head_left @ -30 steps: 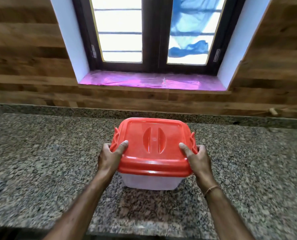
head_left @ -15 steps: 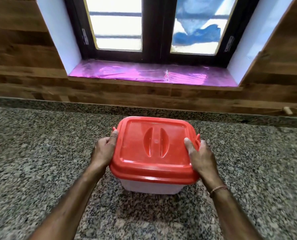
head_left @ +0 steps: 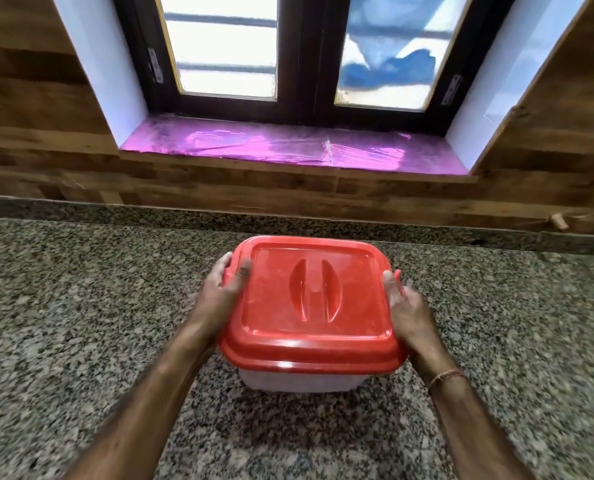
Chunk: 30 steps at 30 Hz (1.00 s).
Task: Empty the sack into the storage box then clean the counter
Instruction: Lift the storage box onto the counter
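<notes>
Storage box (head_left: 299, 382), lid (head_left: 309, 296) gripped between fingers (head_left: 222, 270)

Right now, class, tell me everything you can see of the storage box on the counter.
The storage box is squarish with rounded corners: a whitish translucent plastic body under a red lid, closed, with two curved moulded ridges at its centre. It stands upright on the granite counter. The left hand and right hand grip its opposite sides, thumbs on the lid's edge. Its contents cannot be seen.
</notes>
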Each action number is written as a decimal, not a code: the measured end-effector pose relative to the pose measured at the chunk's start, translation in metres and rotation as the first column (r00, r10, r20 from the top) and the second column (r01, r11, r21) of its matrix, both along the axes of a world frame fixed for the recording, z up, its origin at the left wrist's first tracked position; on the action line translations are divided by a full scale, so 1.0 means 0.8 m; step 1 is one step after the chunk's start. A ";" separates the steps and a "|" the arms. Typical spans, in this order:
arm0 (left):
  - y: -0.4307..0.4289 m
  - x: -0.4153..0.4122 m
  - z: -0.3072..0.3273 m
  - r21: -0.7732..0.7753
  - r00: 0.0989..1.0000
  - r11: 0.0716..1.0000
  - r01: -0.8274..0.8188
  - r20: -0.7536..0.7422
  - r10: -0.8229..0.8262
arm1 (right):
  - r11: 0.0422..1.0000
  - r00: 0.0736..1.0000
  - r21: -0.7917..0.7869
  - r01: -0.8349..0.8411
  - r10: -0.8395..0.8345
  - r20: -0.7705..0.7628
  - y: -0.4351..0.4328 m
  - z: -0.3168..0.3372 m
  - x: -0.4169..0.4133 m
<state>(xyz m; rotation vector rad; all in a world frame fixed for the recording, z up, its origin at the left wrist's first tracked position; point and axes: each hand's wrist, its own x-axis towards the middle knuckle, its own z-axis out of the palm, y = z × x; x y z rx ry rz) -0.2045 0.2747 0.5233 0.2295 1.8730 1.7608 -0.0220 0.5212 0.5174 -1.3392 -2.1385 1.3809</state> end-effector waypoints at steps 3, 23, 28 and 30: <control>0.004 0.003 -0.005 -0.012 1.000 1.000 -0.012 0.017 0.012 | 0.992 0.990 -0.041 0.123 -0.126 -0.061 0.003 -0.009 -0.004; 0.011 0.008 -0.003 -0.055 0.999 0.998 -0.001 -0.047 -0.002 | 0.995 0.975 -0.098 -0.004 -0.018 -0.223 -0.039 0.016 0.030; 0.009 0.013 0.006 -0.041 0.997 0.999 0.017 -0.073 -0.020 | 0.996 0.972 -0.092 -0.003 -0.019 -0.236 -0.043 0.019 0.033; 0.007 0.013 0.008 -0.049 0.997 0.999 0.000 -0.080 -0.004 | 0.994 0.966 -0.106 -0.002 -0.026 -0.258 -0.044 0.017 0.035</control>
